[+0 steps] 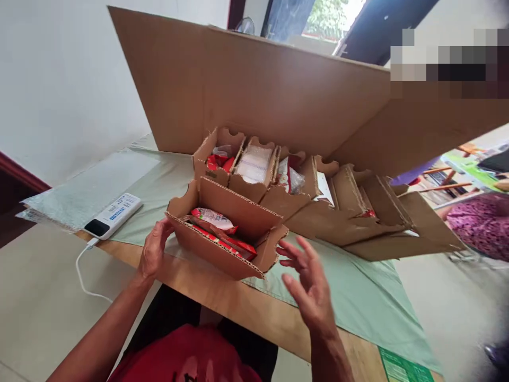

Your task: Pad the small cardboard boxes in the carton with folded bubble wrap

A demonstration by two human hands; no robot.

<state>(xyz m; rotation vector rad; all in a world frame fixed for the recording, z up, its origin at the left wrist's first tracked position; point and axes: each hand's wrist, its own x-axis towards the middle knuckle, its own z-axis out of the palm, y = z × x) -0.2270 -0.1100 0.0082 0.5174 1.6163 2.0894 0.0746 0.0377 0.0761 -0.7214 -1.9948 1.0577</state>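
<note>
A small open cardboard box [207,249] stands near the table's front edge with red and white packets [217,225] inside. My left hand [153,249] rests against the box's left end, fingers curled on the corner. My right hand [308,281] hovers just right of the box with fingers spread, holding nothing. Behind it a row of similar cardboard compartments [278,196] holds more packets, including a white wrapped one [254,163].
A large cardboard sheet [254,90] stands upright behind the boxes. A white power bank [113,215] with a cable lies on the left of the green cloth [358,297]. A person in purple clothing [483,225] is at the right edge.
</note>
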